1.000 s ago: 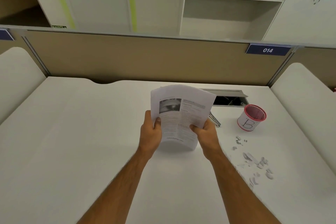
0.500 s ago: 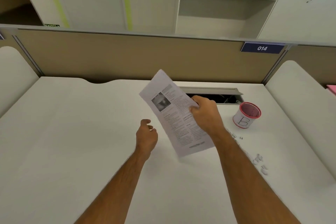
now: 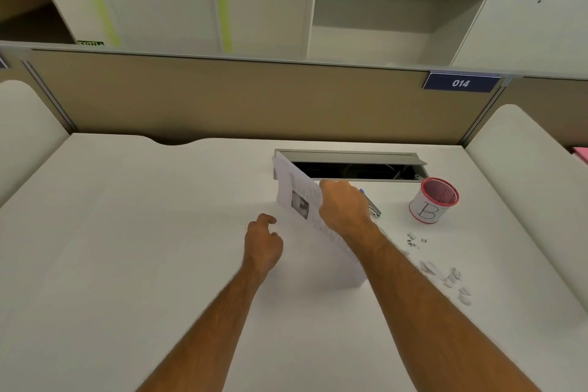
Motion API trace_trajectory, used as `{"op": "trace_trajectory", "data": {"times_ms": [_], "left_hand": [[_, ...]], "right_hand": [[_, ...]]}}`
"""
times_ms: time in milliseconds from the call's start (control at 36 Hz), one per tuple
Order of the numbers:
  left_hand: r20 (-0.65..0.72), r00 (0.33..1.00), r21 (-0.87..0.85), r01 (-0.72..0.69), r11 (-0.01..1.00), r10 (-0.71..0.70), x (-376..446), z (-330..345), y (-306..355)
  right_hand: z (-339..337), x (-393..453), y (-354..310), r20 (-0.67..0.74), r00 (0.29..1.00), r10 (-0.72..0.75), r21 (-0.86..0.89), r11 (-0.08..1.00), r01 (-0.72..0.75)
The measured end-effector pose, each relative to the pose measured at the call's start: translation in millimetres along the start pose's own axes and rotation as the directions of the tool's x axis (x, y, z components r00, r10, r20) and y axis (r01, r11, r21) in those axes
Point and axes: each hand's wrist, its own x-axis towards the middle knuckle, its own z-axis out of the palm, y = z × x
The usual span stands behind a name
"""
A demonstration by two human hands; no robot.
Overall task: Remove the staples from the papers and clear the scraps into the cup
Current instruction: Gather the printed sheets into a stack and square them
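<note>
Head view: papers [image 3: 305, 210] stand tilted on edge above the desk [image 3: 127, 232], pinched by the right hand [image 3: 345, 208], which hides their far side. Left hand [image 3: 262, 243] hangs loosely curled, holding nothing. Scraps [image 3: 445, 277] lie near the cup [image 3: 433, 200]; staples too small to tell.

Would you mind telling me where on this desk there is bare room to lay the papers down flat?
The whole left half of the desk is bare, from the left hand out to the left edge. The near strip between the forearms is free too. The right is crowded: cup, staples, paper scraps, and the open cable hatch behind.
</note>
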Motion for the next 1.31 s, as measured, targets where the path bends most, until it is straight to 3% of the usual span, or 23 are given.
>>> {"op": "trace_trajectory", "data": {"times_ms": [222,500,639,722,833,889,944,1028,1111,1222,1306], "left_hand": [[-0.01,1.0,0.007,0.0,1.0,0.0,3.3,-1.5,0.7],[0.013,1.0,-0.024,0.004,1.0,-0.004,1.6,2.5,-1.3],[0.009,0.997,-0.128,0.075,0.989,-0.074,1.7,3.6,-1.8],[0.065,0.981,-0.304,0.195,0.933,-0.183,2.2,2.0,1.9],[0.176,0.96,-0.493,0.278,0.824,-0.218,7.0,-5.4,5.7],[0.209,0.973,-0.614,0.212,0.761,-0.102,9.7,-11.0,9.6],[0.154,0.988,-0.674,0.098,0.732,0.009,10.6,-15.8,15.4],[-0.035,0.992,-0.561,-0.122,0.819,0.124,11.4,-21.3,28.8],[-0.12,0.966,-0.437,-0.26,0.861,0.23,7.9,-20.1,39.8],[-0.156,0.931,-0.358,-0.364,0.86,0.329,3.7,-13.9,36.0],[-0.118,0.941,-0.364,-0.339,0.867,0.318,0.7,-7.7,26.4]], "right_hand": [[-11.9,1.1,3.6,-0.073,0.997,0.004,0.058,0.998,0.001],[-8.5,1.1,9.0,0.019,0.999,0.03,0.099,0.995,-0.032],[-9.1,1.4,14.4,-0.024,0.997,0.071,0.16,0.985,-0.067],[-15.6,1.4,22.5,-0.066,0.992,0.112,0.27,0.959,-0.09],[-24.3,-3.1,36.2,0.045,0.986,0.158,0.565,0.811,-0.155],[-22.2,-7.6,42.6,0.076,0.985,0.158,0.704,0.691,-0.165],[-14.4,-11.5,48.1,0.06,0.985,0.162,0.784,0.604,-0.147],[1.7,-16.8,50.0,0.017,0.984,0.179,0.869,0.483,-0.102],[20.8,-21.7,46.7,-0.014,0.97,0.242,0.938,0.34,-0.072],[42.5,-27.6,42.6,-0.056,0.934,0.354,0.969,0.245,-0.034],[57.7,-30.5,41.1,-0.036,0.907,0.419,0.979,0.199,-0.053]]}}
